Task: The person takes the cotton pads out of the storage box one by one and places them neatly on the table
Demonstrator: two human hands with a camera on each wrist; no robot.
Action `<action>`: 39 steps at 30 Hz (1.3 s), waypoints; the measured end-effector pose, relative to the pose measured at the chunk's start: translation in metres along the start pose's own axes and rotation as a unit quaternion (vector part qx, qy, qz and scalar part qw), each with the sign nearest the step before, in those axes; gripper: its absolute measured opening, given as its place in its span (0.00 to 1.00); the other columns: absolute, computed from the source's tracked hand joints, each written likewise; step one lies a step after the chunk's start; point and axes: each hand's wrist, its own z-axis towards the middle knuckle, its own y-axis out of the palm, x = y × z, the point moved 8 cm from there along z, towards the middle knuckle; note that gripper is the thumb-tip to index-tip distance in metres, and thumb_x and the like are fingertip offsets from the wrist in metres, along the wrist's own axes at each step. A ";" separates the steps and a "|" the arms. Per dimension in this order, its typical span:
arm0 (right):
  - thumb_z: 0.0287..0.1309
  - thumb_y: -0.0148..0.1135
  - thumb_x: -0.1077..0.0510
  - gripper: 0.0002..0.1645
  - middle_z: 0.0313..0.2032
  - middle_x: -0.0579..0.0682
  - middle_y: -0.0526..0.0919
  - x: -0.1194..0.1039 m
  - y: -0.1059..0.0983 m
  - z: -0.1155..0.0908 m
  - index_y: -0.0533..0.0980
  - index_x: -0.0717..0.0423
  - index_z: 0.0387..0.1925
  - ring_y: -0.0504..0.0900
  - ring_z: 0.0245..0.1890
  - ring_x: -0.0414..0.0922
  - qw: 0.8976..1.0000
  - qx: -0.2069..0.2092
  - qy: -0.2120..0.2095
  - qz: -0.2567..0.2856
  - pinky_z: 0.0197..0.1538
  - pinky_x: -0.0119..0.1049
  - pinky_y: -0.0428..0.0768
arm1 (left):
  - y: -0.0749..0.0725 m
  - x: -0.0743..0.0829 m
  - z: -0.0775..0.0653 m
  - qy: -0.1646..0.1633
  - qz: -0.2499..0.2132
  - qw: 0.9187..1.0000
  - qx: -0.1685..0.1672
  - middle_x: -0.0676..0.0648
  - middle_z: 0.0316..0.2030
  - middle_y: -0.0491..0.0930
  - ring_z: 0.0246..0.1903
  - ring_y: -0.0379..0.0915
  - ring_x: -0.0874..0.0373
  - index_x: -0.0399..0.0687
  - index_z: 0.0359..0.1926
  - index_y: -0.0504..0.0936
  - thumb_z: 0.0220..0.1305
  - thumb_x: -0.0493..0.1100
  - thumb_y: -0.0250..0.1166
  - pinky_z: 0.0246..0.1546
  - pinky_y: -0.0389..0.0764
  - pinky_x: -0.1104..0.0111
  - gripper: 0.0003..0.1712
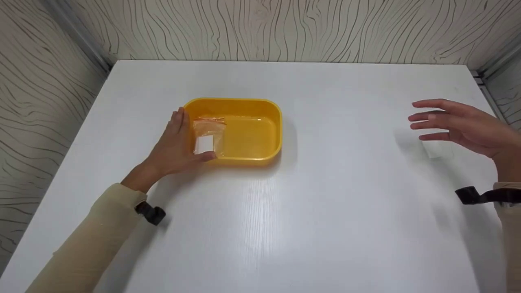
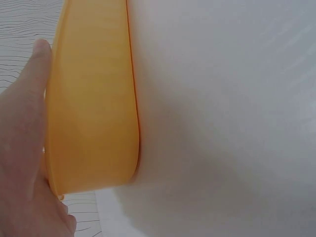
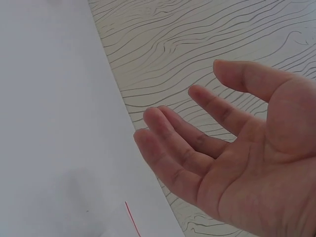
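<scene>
A yellow plastic container point(image 1: 252, 158) with rounded corners stands on the white table. My left hand point(image 1: 175, 146) holds its left end, fingers along the outer left side and thumb over the near rim. The left wrist view shows the container's side wall point(image 2: 94, 98) beside the thumb. Inside, at the left, lies a clear zip bag point(image 1: 218, 132) with a red seal and a white rectangular piece point(image 1: 204, 143). At the far right my right hand point(image 1: 468, 126) hovers with spread, slightly bent fingers, holding nothing. Beneath it lies a mostly hidden clear bag point(image 1: 434, 151), whose red line shows in the right wrist view.
The white table point(image 1: 346, 203) reaches back to a wall point(image 1: 285, 32) with a wood-grain pattern. Similar patterned panels stand at the left and right. A black strap point(image 1: 488, 196) is on the right wrist and another point(image 1: 150, 212) on the left.
</scene>
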 end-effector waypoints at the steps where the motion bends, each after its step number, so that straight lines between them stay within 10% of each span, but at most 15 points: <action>1: 0.78 0.36 0.71 0.28 0.61 0.51 0.80 -0.001 0.002 0.001 0.63 0.58 0.73 0.81 0.60 0.43 1.000 0.000 -0.001 -0.002 0.56 0.36 0.82 | 0.000 0.000 0.000 -0.001 -0.001 1.000 0.000 0.35 0.79 0.25 0.79 0.22 0.41 0.32 0.78 0.26 0.56 0.74 0.66 0.76 0.41 0.45 0.77; 39: 0.79 0.43 0.66 0.26 0.64 0.58 0.73 -0.020 0.065 0.063 0.63 0.59 0.74 0.78 0.62 0.48 0.998 -0.055 -0.005 -0.044 0.59 0.41 0.81 | 0.000 0.001 0.000 0.005 0.004 1.000 0.000 0.34 0.79 0.25 0.79 0.22 0.40 0.32 0.78 0.27 0.57 0.74 0.65 0.76 0.40 0.46 0.76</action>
